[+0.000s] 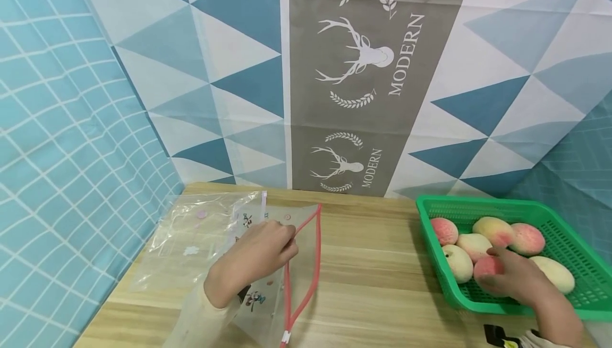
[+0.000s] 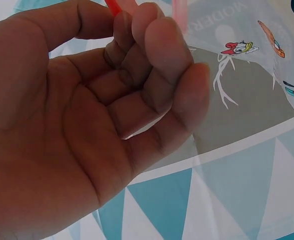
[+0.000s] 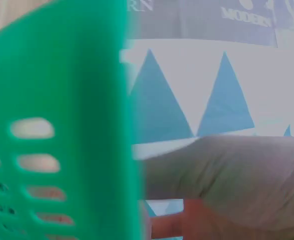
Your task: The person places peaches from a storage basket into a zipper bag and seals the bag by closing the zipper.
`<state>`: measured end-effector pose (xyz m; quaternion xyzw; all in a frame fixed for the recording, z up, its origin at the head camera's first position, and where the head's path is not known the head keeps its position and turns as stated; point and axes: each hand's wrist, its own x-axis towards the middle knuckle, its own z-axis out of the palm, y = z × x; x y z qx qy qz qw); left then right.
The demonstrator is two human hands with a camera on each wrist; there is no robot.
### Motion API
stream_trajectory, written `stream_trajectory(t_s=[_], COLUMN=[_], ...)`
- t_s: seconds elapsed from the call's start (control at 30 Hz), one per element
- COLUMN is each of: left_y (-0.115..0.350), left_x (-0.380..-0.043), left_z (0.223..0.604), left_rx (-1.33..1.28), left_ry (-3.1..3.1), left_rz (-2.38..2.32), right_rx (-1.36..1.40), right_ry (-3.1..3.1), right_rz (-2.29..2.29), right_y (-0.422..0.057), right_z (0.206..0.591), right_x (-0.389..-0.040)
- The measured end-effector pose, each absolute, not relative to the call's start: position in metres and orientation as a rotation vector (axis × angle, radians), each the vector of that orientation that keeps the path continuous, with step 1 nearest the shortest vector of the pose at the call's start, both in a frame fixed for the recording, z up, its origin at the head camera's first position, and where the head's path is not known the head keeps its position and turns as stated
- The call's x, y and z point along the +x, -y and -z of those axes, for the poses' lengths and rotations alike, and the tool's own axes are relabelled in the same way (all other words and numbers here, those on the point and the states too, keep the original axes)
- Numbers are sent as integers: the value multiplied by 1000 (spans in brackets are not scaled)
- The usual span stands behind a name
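Note:
My left hand point(image 1: 258, 247) pinches the upper edge of a clear zip bag point(image 1: 260, 319) with red trim and small cartoon prints. The bag's red-edged mouth stands apart toward the right. In the left wrist view, the thumb and curled fingers point(image 2: 164, 50) meet at the red strip point(image 2: 113, 6). Over at the right, my right hand point(image 1: 523, 279) grips a reddish peach point(image 1: 489, 266) inside the green plastic basket point(image 1: 478, 201). Several more peaches point(image 1: 473, 247), pale yellow to pink, lie around it. The basket wall point(image 3: 46, 75) hides the right fingertips in the right wrist view.
Another clear plastic bag point(image 1: 186, 236) lies flat at the left, partly under the zip bag. The wooden tabletop point(image 1: 373, 263) runs between bags and basket. A patterned cloth point(image 1: 248, 71) hangs behind, with blue checked cloth point(image 1: 57, 125) on the left.

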<state>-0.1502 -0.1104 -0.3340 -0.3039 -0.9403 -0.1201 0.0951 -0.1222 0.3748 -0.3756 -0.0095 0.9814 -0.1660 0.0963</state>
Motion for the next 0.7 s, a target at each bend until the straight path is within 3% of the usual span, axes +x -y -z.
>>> stream_trajectory(t_s=[0.3,0.57,0.7], left_y=[108,106,105], left_x=[-150,-150,-150], left_z=[334,333,332], left_rx=[-924,-947,-969], left_ry=[2758,2698,2671], left_rz=[360,372,372], right_rx=[27,286,246], right_ry=[-3193,-3421,-3498], right_rz=[464,518,621], right_y=[-374,-342,-322], right_z=[359,341,329], right_x=[-116,-111,-106])
